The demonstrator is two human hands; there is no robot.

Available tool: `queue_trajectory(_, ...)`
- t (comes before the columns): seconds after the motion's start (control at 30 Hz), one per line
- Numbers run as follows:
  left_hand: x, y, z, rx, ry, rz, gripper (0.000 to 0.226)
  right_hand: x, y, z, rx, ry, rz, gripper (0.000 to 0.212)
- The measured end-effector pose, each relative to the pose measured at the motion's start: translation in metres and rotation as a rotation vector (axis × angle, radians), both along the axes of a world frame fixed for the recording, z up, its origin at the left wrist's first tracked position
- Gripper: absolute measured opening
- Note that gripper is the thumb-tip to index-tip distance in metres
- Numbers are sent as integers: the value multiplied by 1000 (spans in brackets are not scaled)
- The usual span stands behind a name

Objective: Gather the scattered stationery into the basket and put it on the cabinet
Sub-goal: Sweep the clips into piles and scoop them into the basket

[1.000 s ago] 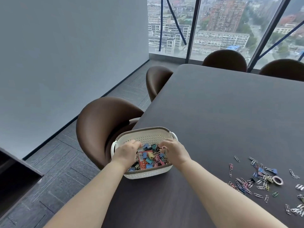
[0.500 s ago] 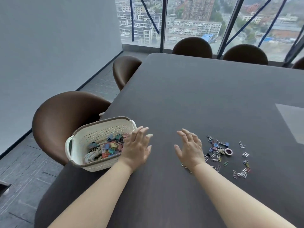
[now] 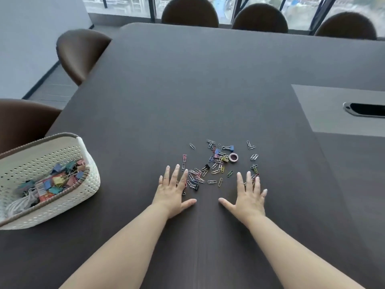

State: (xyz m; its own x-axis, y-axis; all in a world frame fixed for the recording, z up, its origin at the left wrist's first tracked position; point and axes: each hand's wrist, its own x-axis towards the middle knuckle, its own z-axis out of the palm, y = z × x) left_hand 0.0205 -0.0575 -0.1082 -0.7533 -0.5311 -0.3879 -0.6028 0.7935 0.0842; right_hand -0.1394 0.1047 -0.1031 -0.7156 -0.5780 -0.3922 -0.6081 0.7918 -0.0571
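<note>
Left hand [image 3: 174, 193] and right hand [image 3: 250, 198]: both spread wide, flat, palms down, holding nothing | paper clips [image 3: 215, 171]: strewn on worktop [image 3: 208, 90] between the 2 hands and just beyond them | handling: light, thin, slippery wire; probably rake into 1 heap, then scoop | basket [image 3: 91, 180]: well left of left hand

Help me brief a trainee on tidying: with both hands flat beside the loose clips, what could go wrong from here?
Sweeping with the left hand and right hand may miss outlying paper clips, like the pair far right. The small tape roll could roll away if pushed. The basket stands near the left edge of the table, so carrying clips over might nudge it off.
</note>
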Motion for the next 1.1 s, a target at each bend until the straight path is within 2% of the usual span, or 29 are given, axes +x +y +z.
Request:
queue_trajectory(0.13,-25,-8,-5,-9,4,1,91,-21,-2,-8,-41,20,-79,118)
queue_trajectory(0.3,-54,-25,-12,-22,54,-5,94,-55,-17,-14,-65,17,-74,125)
queue_trajectory(0.47,-83,-48,-16,-40,99,-27,96,-91,-48,-15,-79,14,38,126)
queue_trajectory(0.6,-113,-75,-21,-65,133,-79,97,-118,-79,-19,-145,1,220,124)
queue_trajectory(0.73,-123,-86,-22,-11,245,-148,86,-127,-88,-20,-201,-26,431,106)
queue_trajectory(0.83,-117,-81,-24,14,424,-226,59,-118,-85,-21,-336,-37,510,79)
queue_trajectory(0.93,-108,-75,-28,11,508,-260,45,-97,-76,-28,-496,4,515,54)
queue_trajectory(1.03,-97,-69,-19,3,559,-246,46,-83,-65,-31,-551,41,507,49)
queue_trajectory(1.1,-88,-66,-15,-32,560,-277,50,-79,-59,-30,-554,60,498,54)
